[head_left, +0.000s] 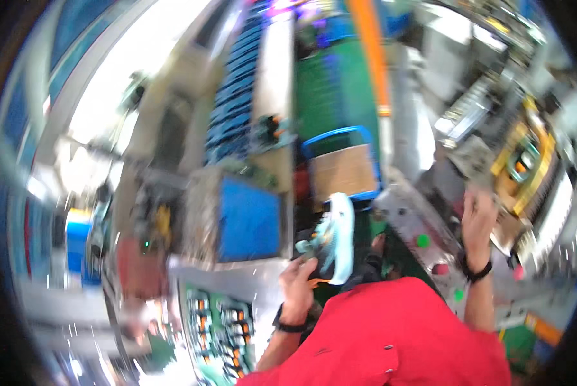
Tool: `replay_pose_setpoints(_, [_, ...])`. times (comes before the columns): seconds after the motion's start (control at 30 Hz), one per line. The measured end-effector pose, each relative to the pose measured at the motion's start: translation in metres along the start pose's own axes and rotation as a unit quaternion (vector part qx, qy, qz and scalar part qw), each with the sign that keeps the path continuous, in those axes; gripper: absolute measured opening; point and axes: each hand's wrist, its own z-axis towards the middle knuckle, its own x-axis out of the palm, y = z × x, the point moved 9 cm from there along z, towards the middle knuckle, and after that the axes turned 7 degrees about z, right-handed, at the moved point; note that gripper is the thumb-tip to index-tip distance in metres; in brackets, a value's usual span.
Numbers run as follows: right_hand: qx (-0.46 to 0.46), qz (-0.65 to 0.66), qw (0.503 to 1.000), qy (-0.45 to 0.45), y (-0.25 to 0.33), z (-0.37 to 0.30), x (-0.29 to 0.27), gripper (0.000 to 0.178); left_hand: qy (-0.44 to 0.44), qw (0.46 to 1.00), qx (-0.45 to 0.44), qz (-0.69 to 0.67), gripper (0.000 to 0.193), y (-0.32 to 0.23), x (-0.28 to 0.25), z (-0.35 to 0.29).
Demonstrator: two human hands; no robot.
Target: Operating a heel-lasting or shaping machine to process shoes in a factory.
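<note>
My left hand point(298, 283) is closed around the lower left side of a pale blue, curved, elongated part point(341, 238). Dark and teal pieces show along the part's left side, with a bit of orange at its lower end. What exactly it is, I cannot make out. My right hand point(480, 222) is raised over the machine bench on the right, beside a yellow frame fixture point(546, 145) with a teal and orange piece point(523, 164) inside. Motion smears its fingers, so I cannot see whether they hold anything.
At lower left, a green tray point(211, 328) carries several dark parts with orange bits. A blue-sided box point(250, 219) stands beyond it. Ahead is a blue-handled cart point(343, 170) with a brown top. Green and red buttons point(423, 240) dot the right machine's panel.
</note>
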Motion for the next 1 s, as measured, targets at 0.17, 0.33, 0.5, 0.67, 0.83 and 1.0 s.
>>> replay_pose_setpoints(0.17, [0.006, 0.015, 0.976, 0.219, -0.035, -0.126, 0.148, 0.014, -0.031, 0.982, -0.093, -0.159, 0.034, 0.100, -0.045, -0.017])
replay_pose_setpoints(0.33, [-0.016, 0.009, 0.982, 0.189, -0.057, -0.143, 0.166, 0.022, -0.169, 0.951, -0.106, -0.237, 0.024, 0.164, -0.143, -0.048])
replay_pose_setpoints(0.5, [0.029, -0.042, 0.978, 0.204, -0.057, -0.139, 0.175, 0.031, -0.363, 0.903, -0.003, -0.232, 0.011, 0.176, -0.287, -0.050])
replay_pose_setpoints(0.67, [0.028, 0.132, 0.958, 0.251, 0.078, -0.083, 0.236, 0.036, -0.464, 0.865, -0.007, -0.192, 0.015, 0.201, -0.460, -0.002])
replay_pose_setpoints(0.83, [0.027, 0.300, 0.922, 0.244, 0.277, -0.039, 0.299, 0.036, -0.586, 0.803, -0.109, -0.008, 0.029, 0.262, -0.627, 0.074])
replay_pose_setpoints(1.0, [-0.011, 0.287, 0.906, 0.311, 0.416, -0.057, 0.358, 0.044, -0.706, 0.681, -0.106, 0.161, 0.030, 0.337, -0.753, 0.128])
